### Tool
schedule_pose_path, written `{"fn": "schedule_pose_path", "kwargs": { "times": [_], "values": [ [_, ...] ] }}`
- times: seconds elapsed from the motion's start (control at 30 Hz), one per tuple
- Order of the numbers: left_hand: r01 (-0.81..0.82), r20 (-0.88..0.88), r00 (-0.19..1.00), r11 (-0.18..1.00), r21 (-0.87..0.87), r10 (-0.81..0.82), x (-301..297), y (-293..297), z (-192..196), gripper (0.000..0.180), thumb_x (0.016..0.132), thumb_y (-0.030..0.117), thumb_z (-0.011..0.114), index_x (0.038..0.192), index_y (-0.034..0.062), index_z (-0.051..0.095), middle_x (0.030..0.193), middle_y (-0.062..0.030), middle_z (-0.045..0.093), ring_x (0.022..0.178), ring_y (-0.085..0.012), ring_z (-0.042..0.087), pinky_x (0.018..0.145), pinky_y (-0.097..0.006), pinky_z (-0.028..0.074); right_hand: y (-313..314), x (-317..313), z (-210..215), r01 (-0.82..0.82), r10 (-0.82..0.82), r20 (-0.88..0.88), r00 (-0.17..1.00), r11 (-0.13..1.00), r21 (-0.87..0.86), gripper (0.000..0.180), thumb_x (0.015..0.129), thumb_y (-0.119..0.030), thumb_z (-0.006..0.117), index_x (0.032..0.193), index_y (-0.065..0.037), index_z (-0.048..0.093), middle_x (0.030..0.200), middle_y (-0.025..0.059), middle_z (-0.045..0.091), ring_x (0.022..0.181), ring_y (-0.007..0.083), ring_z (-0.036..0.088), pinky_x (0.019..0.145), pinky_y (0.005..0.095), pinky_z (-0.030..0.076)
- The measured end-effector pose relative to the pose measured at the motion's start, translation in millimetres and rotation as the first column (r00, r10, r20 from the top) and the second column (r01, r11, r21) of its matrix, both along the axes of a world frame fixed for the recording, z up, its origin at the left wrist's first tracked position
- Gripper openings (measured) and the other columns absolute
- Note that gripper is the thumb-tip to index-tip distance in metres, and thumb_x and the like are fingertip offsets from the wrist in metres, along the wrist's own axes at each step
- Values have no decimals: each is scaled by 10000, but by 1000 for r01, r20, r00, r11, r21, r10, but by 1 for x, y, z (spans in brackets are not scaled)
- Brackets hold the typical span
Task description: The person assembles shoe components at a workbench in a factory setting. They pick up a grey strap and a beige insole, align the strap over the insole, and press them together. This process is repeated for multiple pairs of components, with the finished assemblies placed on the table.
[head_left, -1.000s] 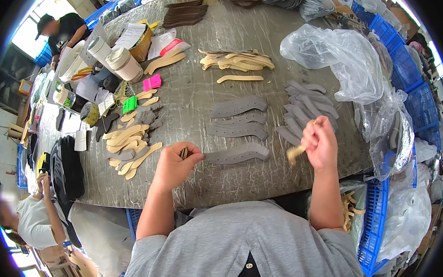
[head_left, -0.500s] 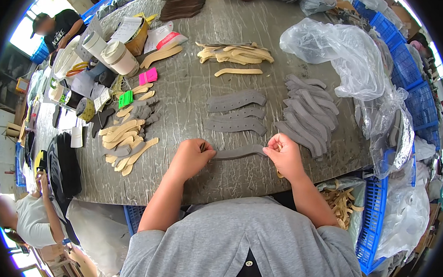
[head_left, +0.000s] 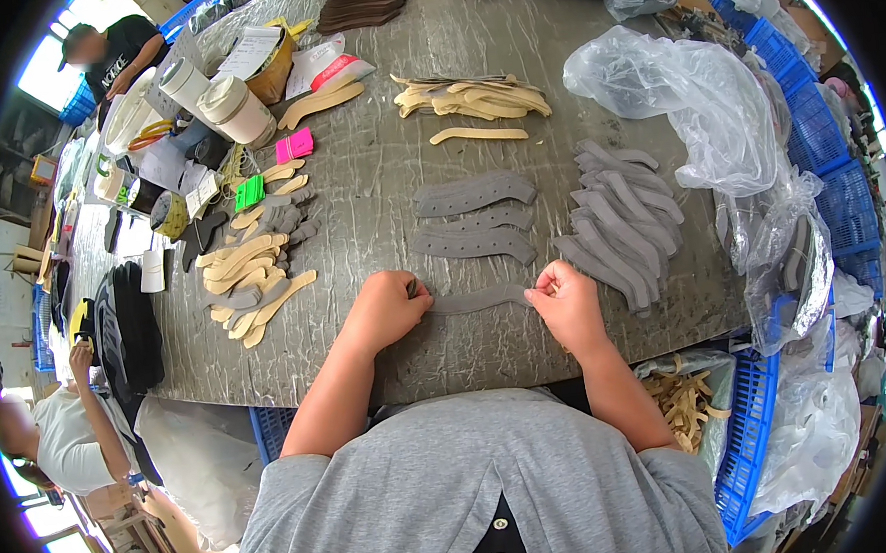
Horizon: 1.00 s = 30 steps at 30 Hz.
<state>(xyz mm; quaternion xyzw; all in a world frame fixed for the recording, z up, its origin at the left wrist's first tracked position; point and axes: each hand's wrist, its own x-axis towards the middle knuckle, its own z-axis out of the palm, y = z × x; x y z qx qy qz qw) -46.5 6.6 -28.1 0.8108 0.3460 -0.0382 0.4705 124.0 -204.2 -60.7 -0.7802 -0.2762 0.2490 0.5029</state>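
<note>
Left hand (head_left: 390,309), right hand (head_left: 568,305) — pinching grey strip (head_left: 479,298) ends

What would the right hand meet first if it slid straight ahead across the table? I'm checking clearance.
Likely the fanned pile of grey strips, just beyond the right hand, which holds one end of a grey strip.

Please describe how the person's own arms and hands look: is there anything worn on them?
Both forearms are bare, and the left hand and the right hand wear no gloves. No watch, ring or bracelet can be seen. Short grey sleeves of a T-shirt end above the elbows. The shirt has a dark patch with light dots at the lower middle.
</note>
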Motion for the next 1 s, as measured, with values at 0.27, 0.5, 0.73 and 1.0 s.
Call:
{"fn": "schedule_pose_path", "kwargs": {
  "times": [0.27,0.5,0.73,1.0],
  "values": [
    [27,13,999,988,149,-29,0,-3,-4,147,756,113,689,778,-31,667,642,-131,653,566,-178,641,567,-306,497,5,-5,11,-24,108,555,825,988,-155,179,744,-16,729,840,-61,586,729,51,490,624,174,536,521,299,440],
    [79,-16,997,961,265,-77,4,-9,7,178,746,151,699,808,-13,665,729,-206,649,684,-322,648,657,-395,497,-2,-18,14,-227,360,718,595,933,-280,374,765,-49,660,1058,-268,743,823,34,468,638,181,559,525,332,486],
    [-8,372,924,967,254,-90,-2,-23,4,79,796,69,699,827,10,657,670,-89,610,591,-193,544,569,-333,449,9,-28,49,-209,235,705,669,970,-125,246,791,-167,712,1036,-146,720,976,34,597,649,214,625,567,339,504],
    [104,361,910,956,274,-202,24,-37,17,133,844,24,629,976,11,632,833,-106,664,720,-248,640,642,-349,501,-3,-14,55,-166,354,669,654,930,-329,123,791,-227,703,772,-106,690,697,67,622,672,298,622,580,411,474]
  ]
}}
